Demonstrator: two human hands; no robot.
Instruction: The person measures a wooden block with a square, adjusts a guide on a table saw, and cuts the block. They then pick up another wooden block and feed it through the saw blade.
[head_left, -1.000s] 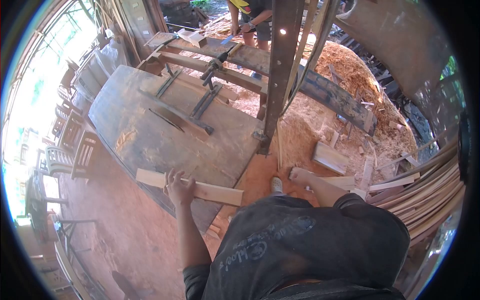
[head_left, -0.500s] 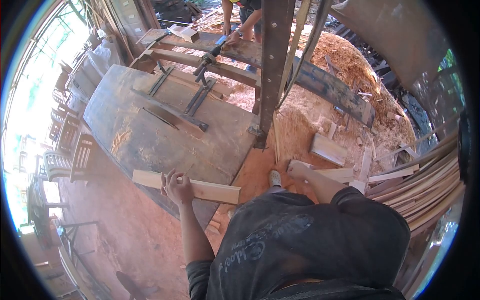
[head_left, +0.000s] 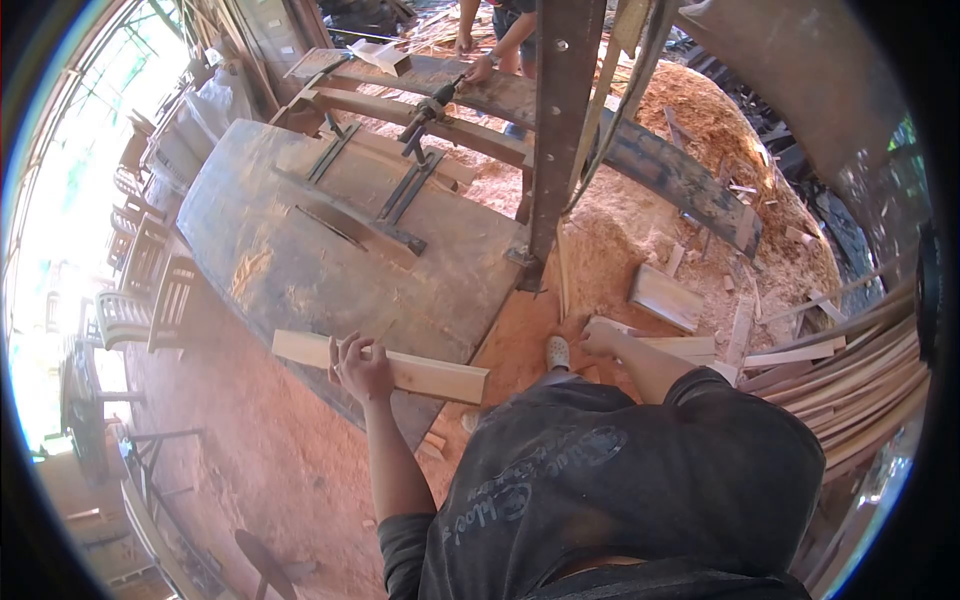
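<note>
Hands are well apart in the head view: the left hand (head_left: 362,368) has its fingers bent over a pale board (head_left: 440,377), holding it near its middle, while the right hand (head_left: 602,338) is out to the other side of the body, beside some cut planks (head_left: 682,347); whether it grips one of them I cannot tell. The pale board lies crosswise over the near end of the broad, dusty surface (head_left: 400,295), with one end reaching past the edge beside the dark shirt (head_left: 620,480). Farther up the surface, a long fence bar (head_left: 350,212) runs at a slant next to a narrow slot (head_left: 330,226), and metal rails (head_left: 408,190) stretch away from the bar. Beyond stands a frame with a dark clamp-like fitting (head_left: 428,112), and close to it is the hand of another person (head_left: 481,70). A tall metal post (head_left: 560,140) rises by the surface's right side. Past it are a heap of sawdust (head_left: 685,110), a thick wood block (head_left: 667,298) and stacked strips (head_left: 860,385). Slatted chairs (head_left: 128,312) stand at the left.
</note>
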